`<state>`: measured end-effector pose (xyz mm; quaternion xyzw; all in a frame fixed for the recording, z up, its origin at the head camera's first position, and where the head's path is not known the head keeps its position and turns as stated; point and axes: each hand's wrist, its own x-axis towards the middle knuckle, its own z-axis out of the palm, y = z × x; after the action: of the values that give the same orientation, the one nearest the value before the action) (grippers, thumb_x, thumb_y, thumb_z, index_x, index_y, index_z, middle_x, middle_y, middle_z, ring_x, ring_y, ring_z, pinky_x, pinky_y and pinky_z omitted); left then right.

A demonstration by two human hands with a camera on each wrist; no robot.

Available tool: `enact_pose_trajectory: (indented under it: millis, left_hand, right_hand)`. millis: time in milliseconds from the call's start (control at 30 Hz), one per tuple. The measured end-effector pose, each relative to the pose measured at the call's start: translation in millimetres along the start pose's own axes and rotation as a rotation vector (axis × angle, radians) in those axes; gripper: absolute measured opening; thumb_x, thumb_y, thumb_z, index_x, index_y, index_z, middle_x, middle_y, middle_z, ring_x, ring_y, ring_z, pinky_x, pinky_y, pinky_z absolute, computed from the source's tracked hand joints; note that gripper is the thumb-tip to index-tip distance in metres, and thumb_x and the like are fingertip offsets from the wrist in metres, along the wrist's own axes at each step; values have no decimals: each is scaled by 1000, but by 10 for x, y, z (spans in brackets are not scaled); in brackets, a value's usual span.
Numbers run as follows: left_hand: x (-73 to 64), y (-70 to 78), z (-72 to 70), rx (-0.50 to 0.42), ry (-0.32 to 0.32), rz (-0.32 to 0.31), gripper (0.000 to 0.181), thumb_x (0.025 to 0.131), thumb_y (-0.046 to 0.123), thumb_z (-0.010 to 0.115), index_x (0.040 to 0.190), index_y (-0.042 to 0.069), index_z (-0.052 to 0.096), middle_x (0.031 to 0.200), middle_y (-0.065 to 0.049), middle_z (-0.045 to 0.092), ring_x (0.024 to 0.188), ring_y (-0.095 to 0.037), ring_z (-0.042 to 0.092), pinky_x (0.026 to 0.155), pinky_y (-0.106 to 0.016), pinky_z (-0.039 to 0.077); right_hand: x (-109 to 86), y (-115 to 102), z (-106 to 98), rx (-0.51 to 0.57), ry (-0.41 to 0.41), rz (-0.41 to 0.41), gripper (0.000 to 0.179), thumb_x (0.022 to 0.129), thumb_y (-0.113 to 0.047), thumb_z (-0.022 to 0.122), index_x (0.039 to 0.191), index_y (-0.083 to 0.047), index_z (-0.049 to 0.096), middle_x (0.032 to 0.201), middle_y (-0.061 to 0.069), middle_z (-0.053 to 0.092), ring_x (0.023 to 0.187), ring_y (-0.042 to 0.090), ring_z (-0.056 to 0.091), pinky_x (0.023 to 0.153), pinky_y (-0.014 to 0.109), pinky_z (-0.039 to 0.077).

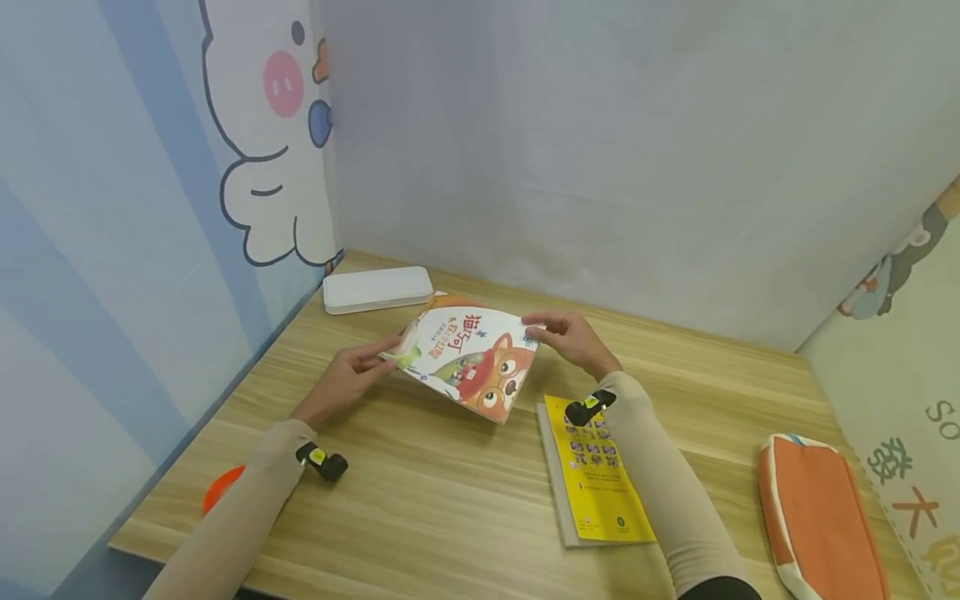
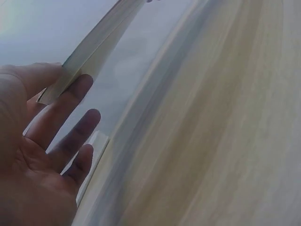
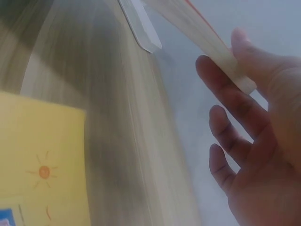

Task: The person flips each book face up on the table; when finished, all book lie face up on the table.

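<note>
A thin picture book (image 1: 465, 354) with a white cover and a brown cartoon animal is held up over the wooden table, tilted, by both hands. My left hand (image 1: 347, 379) pinches its left corner between thumb and fingers; in the left wrist view the book's page edge (image 2: 80, 59) runs between them. At the opposite corner my right hand (image 1: 570, 337) pinches the book, thumb on the cover and forefinger beneath, as the right wrist view shows at the book's edge (image 3: 221, 56). The other fingers of both hands hang loosely, touching nothing.
Under my right forearm lies a yellow book (image 1: 592, 475) on the table (image 1: 420, 500). A white case (image 1: 377, 289) stands at the back left, close behind the held book. An orange pouch (image 1: 821, 517) is at the right edge, and an orange item (image 1: 222, 487) shows beside my left sleeve.
</note>
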<state>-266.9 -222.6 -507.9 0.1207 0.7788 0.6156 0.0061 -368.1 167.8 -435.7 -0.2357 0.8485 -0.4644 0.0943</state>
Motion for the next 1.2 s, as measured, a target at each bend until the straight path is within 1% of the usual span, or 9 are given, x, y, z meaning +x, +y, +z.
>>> enact_pose_trajectory:
  millis: [100,300,400,567,733,867,933,1100,1200]
  left_hand:
    - [5,-15,-9,15,-11,-6,48,102,18,65,148,9,55,116,-27,74,79,-7,64,67,-19,44]
    - [9,-49,-21,42,-59,-29,49,101,19,66,148,9,55,138,-21,66,93,-4,71,80,-17,52]
    - [8,-56,-28,52,-62,-36,49,101,20,66,148,9,55,130,-22,70,93,-3,71,81,-17,53]
    - [14,-79,-39,57,-71,-43,49,101,20,67,148,10,55,136,-21,67,96,-5,72,82,-16,53]
    - [11,-104,-49,41,-83,-31,49,101,18,67,147,8,55,147,-19,58,101,-5,72,83,-15,54]
    - [3,-104,-48,37,-86,-30,49,101,18,67,147,7,54,155,-15,50,101,2,70,85,-14,53]
    - [-5,-97,-49,43,-85,-41,50,101,19,67,148,8,55,155,-15,51,101,2,70,85,-14,53]
    - [-29,-81,-61,88,-84,-77,51,101,23,68,148,11,55,136,-21,66,100,-5,72,82,-16,53]
    - [-25,-89,-62,99,-84,-85,51,100,25,69,148,13,56,132,-22,69,101,-9,72,81,-18,53]
  right_hand:
    - [5,22,13,3,-9,-2,35,100,-25,69,131,-10,70,135,13,70,119,25,65,104,41,49]
    - [0,56,51,5,-30,35,36,101,-21,67,134,-6,68,137,18,67,123,31,63,109,48,46]
    - [-14,20,69,-1,-41,50,37,102,-19,66,135,-3,66,139,19,66,127,34,60,111,50,45]
    - [-96,-144,70,-17,-53,48,36,102,-18,66,134,-2,67,138,19,67,122,29,62,105,41,48]
    - [-30,75,102,-17,-39,33,36,101,-23,67,133,-7,68,138,16,67,114,17,61,94,30,46]
    - [-11,160,134,-12,-26,33,35,99,-27,70,130,-10,71,136,13,69,110,18,60,89,30,45]
    - [-8,182,143,-8,-30,32,35,99,-27,70,130,-11,71,136,13,69,113,19,61,91,30,46]
    - [-3,206,152,-10,-50,33,35,98,-28,71,130,-12,72,139,11,68,125,26,63,103,35,48]
    - [-10,208,151,-22,-48,24,34,98,-26,71,129,-12,72,139,12,68,125,27,63,103,36,49]
